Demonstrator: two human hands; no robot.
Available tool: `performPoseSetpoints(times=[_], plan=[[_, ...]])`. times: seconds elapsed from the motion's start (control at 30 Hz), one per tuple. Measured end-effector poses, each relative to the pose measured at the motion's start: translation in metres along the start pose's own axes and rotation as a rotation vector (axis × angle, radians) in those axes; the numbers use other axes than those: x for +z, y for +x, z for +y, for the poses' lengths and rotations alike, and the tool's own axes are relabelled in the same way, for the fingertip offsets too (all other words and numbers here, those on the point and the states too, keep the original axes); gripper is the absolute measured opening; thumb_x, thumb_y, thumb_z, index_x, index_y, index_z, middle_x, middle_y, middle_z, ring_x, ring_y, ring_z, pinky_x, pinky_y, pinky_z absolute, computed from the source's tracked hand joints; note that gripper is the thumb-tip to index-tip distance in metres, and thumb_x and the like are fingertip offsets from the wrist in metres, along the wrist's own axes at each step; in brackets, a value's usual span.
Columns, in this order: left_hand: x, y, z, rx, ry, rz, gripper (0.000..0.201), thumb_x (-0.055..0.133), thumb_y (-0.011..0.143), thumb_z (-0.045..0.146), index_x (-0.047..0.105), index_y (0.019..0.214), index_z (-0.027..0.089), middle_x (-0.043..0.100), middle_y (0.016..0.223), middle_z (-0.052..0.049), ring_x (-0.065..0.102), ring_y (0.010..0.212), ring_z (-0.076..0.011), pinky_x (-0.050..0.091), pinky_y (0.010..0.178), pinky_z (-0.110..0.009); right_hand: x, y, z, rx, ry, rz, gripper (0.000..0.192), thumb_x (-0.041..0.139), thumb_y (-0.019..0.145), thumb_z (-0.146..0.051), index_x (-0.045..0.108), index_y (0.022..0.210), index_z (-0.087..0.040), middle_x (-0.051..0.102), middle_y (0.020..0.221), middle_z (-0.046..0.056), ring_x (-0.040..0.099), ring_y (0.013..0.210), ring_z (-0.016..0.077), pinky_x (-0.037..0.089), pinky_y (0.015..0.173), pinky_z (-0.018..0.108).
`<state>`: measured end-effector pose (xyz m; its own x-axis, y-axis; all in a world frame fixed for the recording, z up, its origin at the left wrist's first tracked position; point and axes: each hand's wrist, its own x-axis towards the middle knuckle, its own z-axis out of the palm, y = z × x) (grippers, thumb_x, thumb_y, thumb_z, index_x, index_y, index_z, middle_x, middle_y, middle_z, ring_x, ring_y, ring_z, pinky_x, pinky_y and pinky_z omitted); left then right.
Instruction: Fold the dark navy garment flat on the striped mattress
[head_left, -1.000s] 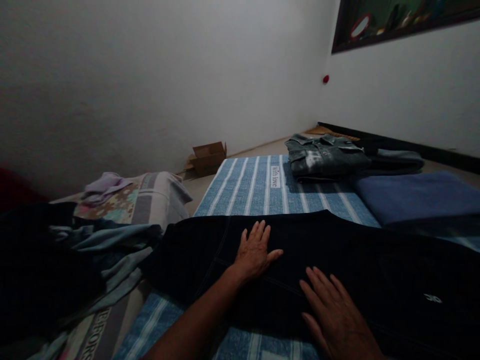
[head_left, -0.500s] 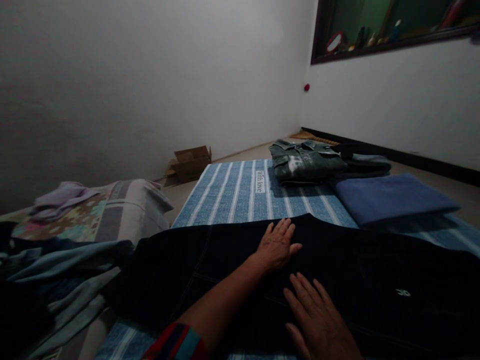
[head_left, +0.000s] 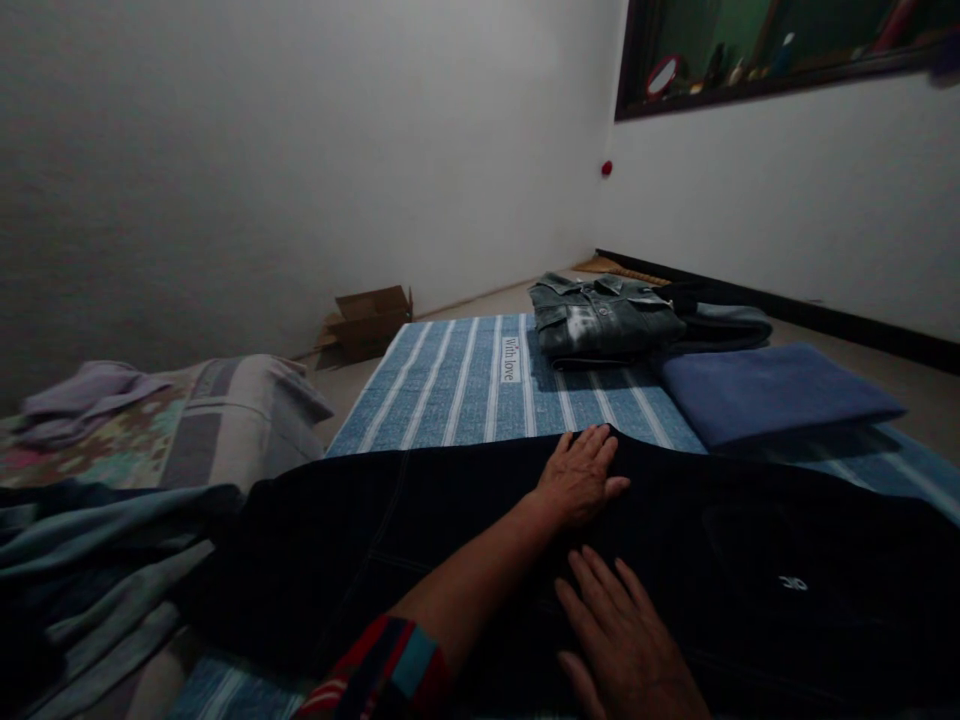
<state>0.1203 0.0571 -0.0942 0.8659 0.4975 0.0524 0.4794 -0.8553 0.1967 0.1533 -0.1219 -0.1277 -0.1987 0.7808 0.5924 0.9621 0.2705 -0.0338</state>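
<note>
Dark navy trousers (head_left: 315, 540) lie spread sideways across the blue striped cloth (head_left: 427, 390), with a small white logo toward the right. My left hand (head_left: 581, 475) rests flat on them close to their far edge, fingers outstretched. Nearer to me, my right hand (head_left: 626, 635) lies on the same dark fabric, fingers straight and slightly spread. Neither hand grips anything. The lower part of my right hand is cut off by the frame's bottom edge.
A folded grey-green denim jacket (head_left: 600, 315) and a folded blue cloth (head_left: 780, 395) lie beyond the trousers. Loose clothes (head_left: 97, 540) are heaped at left, before a lilac garment (head_left: 86, 400). An open cardboard box (head_left: 371, 322) stands by the wall.
My left hand has slid right along the far edge of the trousers. My right hand has hardly moved on the fabric. The view has shifted slightly to the right.
</note>
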Motion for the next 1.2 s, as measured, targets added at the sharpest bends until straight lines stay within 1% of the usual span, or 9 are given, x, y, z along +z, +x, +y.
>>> performPoseSetpoints(times=[0.13, 0.27, 0.4, 0.6, 0.73, 0.83, 0.97, 1.1, 1.2], plan=[[0.004, 0.005, 0.006, -0.056, -0.027, -0.008, 0.063, 0.026, 0.094, 0.055, 0.032, 0.141, 0.014, 0.028, 0.152, -0.012, 0.022, 0.140, -0.0250, 0.020, 0.113, -0.049, 0.000, -0.005, 0.005, -0.077, -0.023, 0.012, 0.034, 0.043, 0.090, -0.034, 0.060, 0.115, -0.019, 0.063, 0.122, 0.012, 0.055, 0.114, 0.0261, 0.034, 0.097, 0.043], [0.008, 0.006, 0.021, -0.064, -0.023, 0.059, 0.064, 0.025, 0.094, 0.055, 0.032, 0.140, 0.010, 0.025, 0.153, -0.014, 0.018, 0.142, -0.0259, 0.017, 0.113, -0.048, 0.002, -0.008, 0.012, -0.175, -0.018, 0.037, 0.034, 0.042, 0.089, -0.030, 0.061, 0.113, -0.014, 0.065, 0.116, 0.015, 0.058, 0.108, 0.0288, 0.032, 0.096, 0.045], [0.011, 0.014, 0.027, -0.064, -0.101, -0.009, 0.071, 0.022, 0.091, 0.061, 0.030, 0.140, 0.011, 0.023, 0.153, -0.014, 0.015, 0.142, -0.0266, 0.017, 0.112, -0.052, 0.004, -0.008, 0.016, -0.236, 0.002, 0.102, 0.032, 0.042, 0.089, -0.029, 0.062, 0.106, -0.013, 0.068, 0.106, 0.017, 0.061, 0.098, 0.0300, 0.033, 0.091, 0.046], [0.011, 0.015, 0.028, -0.056, -0.123, -0.029, 0.068, 0.024, 0.092, 0.059, 0.032, 0.139, 0.010, 0.023, 0.153, -0.015, 0.014, 0.142, -0.0271, 0.015, 0.112, -0.052, 0.004, -0.008, 0.017, -0.257, -0.009, 0.133, 0.030, 0.042, 0.089, -0.029, 0.062, 0.104, -0.012, 0.069, 0.102, 0.017, 0.063, 0.093, 0.0301, 0.035, 0.088, 0.045], [0.003, 0.000, 0.034, -0.078, -0.118, -0.080, 0.070, 0.024, 0.091, 0.060, 0.032, 0.139, 0.010, 0.016, 0.155, -0.015, 0.007, 0.143, -0.0279, 0.015, 0.112, -0.053, 0.001, -0.006, 0.017, -0.266, -0.007, 0.130, 0.029, 0.040, 0.090, -0.030, 0.063, 0.101, -0.016, 0.071, 0.097, 0.014, 0.063, 0.090, 0.0276, 0.036, 0.087, 0.044], [-0.009, -0.018, 0.034, -0.133, -0.103, -0.100, 0.071, 0.022, 0.091, 0.060, 0.030, 0.141, 0.009, 0.015, 0.156, -0.015, 0.006, 0.143, -0.0274, 0.013, 0.113, -0.053, -0.003, -0.005, 0.017, -0.261, -0.016, 0.072, 0.032, 0.039, 0.090, -0.030, 0.061, 0.109, -0.016, 0.070, 0.104, 0.012, 0.062, 0.096, 0.0267, 0.036, 0.088, 0.043], [-0.023, -0.046, 0.021, -0.308, 0.001, -0.059, 0.076, 0.023, 0.090, 0.062, 0.027, 0.143, 0.007, 0.016, 0.155, -0.017, 0.009, 0.143, -0.0282, 0.013, 0.114, -0.051, -0.005, -0.008, 0.014, -0.229, -0.036, 0.035, 0.038, 0.038, 0.091, -0.032, 0.058, 0.117, -0.013, 0.065, 0.116, 0.015, 0.059, 0.106, 0.0291, 0.035, 0.091, 0.046], [-0.019, -0.071, 0.000, -0.500, 0.137, 0.050, 0.084, 0.023, 0.088, 0.067, 0.026, 0.145, 0.007, 0.015, 0.155, -0.018, 0.009, 0.143, -0.0291, 0.011, 0.115, -0.050, -0.004, -0.011, 0.011, -0.164, -0.034, -0.032, 0.040, 0.043, 0.090, -0.034, 0.055, 0.122, -0.014, 0.058, 0.128, 0.016, 0.053, 0.117, 0.0295, 0.035, 0.095, 0.046], [-0.010, -0.080, -0.013, -0.552, 0.151, 0.009, 0.087, 0.021, 0.086, 0.071, 0.026, 0.146, 0.008, 0.016, 0.155, -0.017, 0.010, 0.143, -0.0282, 0.013, 0.114, -0.050, -0.008, -0.010, 0.008, -0.099, -0.034, -0.146, 0.042, 0.048, 0.089, -0.033, 0.053, 0.127, -0.017, 0.052, 0.136, 0.013, 0.045, 0.126, 0.0290, 0.035, 0.100, 0.047]])
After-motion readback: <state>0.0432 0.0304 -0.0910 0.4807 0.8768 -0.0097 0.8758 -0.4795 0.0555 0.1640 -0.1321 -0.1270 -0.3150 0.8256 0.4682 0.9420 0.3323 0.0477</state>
